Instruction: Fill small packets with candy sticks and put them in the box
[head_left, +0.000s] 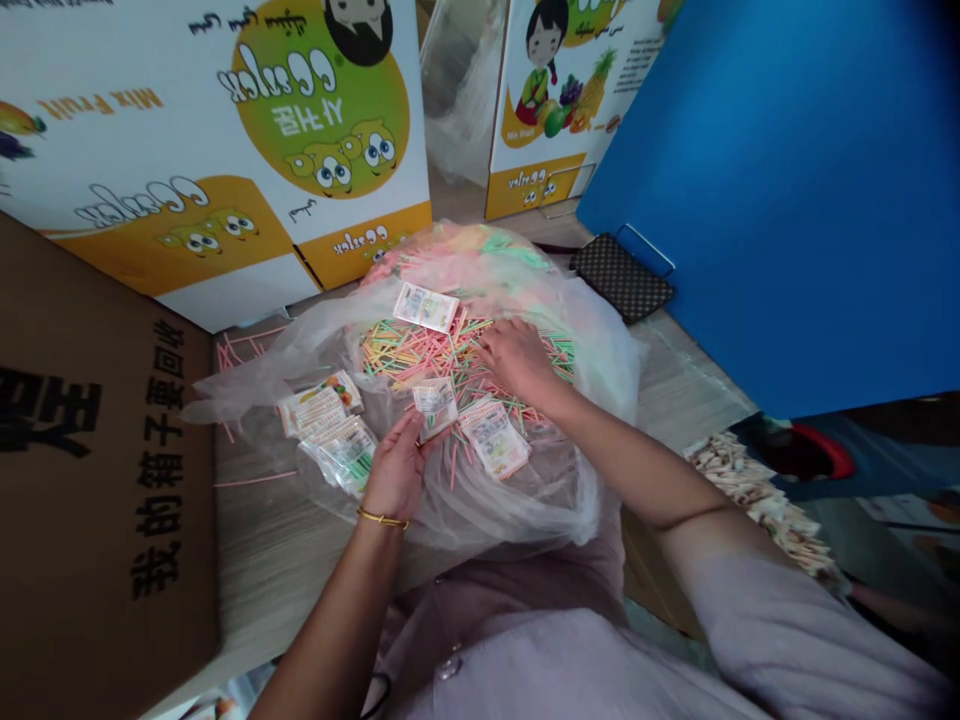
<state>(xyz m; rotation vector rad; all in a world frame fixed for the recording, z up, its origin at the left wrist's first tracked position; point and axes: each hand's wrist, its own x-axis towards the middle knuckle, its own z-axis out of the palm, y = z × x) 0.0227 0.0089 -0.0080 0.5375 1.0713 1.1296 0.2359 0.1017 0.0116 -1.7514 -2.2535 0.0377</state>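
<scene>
A large clear plastic bag (600,400) lies opened on the table, full of thin pink, yellow and green candy sticks (420,350). My left hand (395,465) is closed on a small printed packet (436,406), held up over the front of the bag. Deeper in the heap, my right hand (517,360) has its fingers bent down among the sticks; whether it grips any is hidden. One stack of flat packets (495,438) rests to the right of my left hand, and another packet (426,307) lies on top of the heap. Filled packets (341,445) overlap at the left.
Printed white and yellow cartons (330,120) stand behind the bag, and a brown carton (97,450) at the left. A blue panel (795,200) rises at the right beside a checkered pouch (624,278). Loose pink sticks (255,480) lie on the table (259,540).
</scene>
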